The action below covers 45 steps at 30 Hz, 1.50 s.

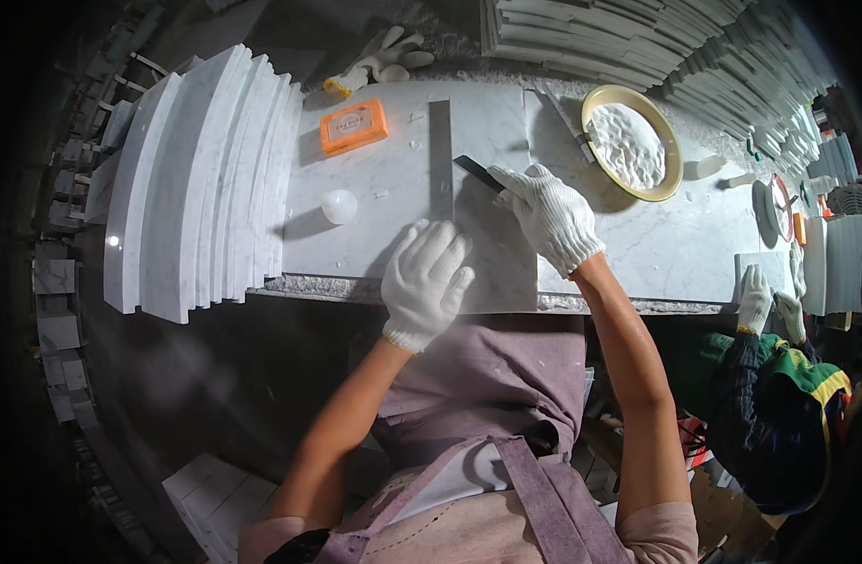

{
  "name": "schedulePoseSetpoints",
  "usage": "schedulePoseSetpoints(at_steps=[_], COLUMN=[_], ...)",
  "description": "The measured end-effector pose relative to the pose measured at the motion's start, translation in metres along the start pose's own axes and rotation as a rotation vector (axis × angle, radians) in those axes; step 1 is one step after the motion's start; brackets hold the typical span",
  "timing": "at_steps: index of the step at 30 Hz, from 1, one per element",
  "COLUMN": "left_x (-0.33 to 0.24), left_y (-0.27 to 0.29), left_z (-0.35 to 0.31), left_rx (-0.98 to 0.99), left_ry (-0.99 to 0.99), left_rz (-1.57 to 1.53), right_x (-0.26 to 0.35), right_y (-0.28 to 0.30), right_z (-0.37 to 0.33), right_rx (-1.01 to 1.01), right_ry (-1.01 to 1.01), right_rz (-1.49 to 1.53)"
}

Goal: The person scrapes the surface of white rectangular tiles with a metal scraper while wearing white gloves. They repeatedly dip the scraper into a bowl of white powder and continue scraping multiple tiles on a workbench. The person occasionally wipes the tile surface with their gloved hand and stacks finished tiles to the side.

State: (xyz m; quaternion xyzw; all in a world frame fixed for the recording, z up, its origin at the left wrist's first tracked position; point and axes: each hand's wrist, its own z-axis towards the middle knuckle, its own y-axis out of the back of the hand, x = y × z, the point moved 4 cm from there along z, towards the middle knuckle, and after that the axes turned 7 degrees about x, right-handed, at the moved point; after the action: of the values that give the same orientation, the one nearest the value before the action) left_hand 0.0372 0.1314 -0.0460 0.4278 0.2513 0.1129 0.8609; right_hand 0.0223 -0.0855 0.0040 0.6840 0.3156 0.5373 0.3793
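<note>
Working over one grey slab (pixel 492 268) with one dark blade (pixel 476 171) looks to be the step in hand. The slab lies at the centre of the frame, running down to the front edge of the worktop (pixel 656 246). The right hand's (pixel 548 214) grip is closed on the blade's near end; its tip points to the upper left, above the slab, and whether it touches is hard to tell. The left hand's (pixel 428 282) grip is open, palm down at the slab's left edge, grasping nothing. As I judge it, the next move calls for a steady left palm and a light, even angle on the blade.

Outward, I count one white bulb (pixel 339 207) left of centre, one orange box (pixel 354 127) above it, and one bowl (pixel 673 155) of white matter at upper right, with one thin strip (pixel 564 115) beside it. Gloves (pixel 388 58) lie at the top, their number unclear. One stack (pixel 205 179) stands at left; more panels (pixel 581 38) at upper right are too many to count. Two co-worker's hands (pixel 755 301) show at far right.
</note>
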Motion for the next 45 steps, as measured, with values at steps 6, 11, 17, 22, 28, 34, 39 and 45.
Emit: schedulePoseSetpoints(at_steps=[6,11,17,22,28,34,39,45], left_x=[0.001,0.003,0.006,0.004,0.006,0.007,0.005,0.005], left_y=[0.0,-0.002,-0.006,-0.005,-0.006,-0.006,-0.005,-0.006], left_z=[0.0,-0.001,-0.002,0.0,0.001,0.0,0.002,0.002], left_rx=[0.0,0.011,0.044,0.038,0.033,0.039,0.032,0.021], left_ry=[-0.006,-0.012,0.019,0.015,0.011,0.019,0.013,-0.002], left_rz=[-0.004,-0.015,-0.032,-0.03,-0.039,-0.03,-0.035,-0.034], right_x=[-0.004,-0.006,-0.008,-0.006,-0.001,-0.001,0.001,0.0], right_y=[-0.007,-0.009,-0.012,-0.013,-0.011,-0.013,-0.013,-0.013], right_z=[0.006,0.009,0.013,0.016,0.015,0.01,0.006,0.01], right_rx=[0.024,0.007,0.035,0.0,0.056,0.118,0.087,0.032], right_ry=[0.07,0.067,0.051,0.062,0.06,0.049,0.073,0.068], right_rz=[0.001,-0.01,-0.049,-0.06,-0.091,-0.073,-0.067,-0.089])
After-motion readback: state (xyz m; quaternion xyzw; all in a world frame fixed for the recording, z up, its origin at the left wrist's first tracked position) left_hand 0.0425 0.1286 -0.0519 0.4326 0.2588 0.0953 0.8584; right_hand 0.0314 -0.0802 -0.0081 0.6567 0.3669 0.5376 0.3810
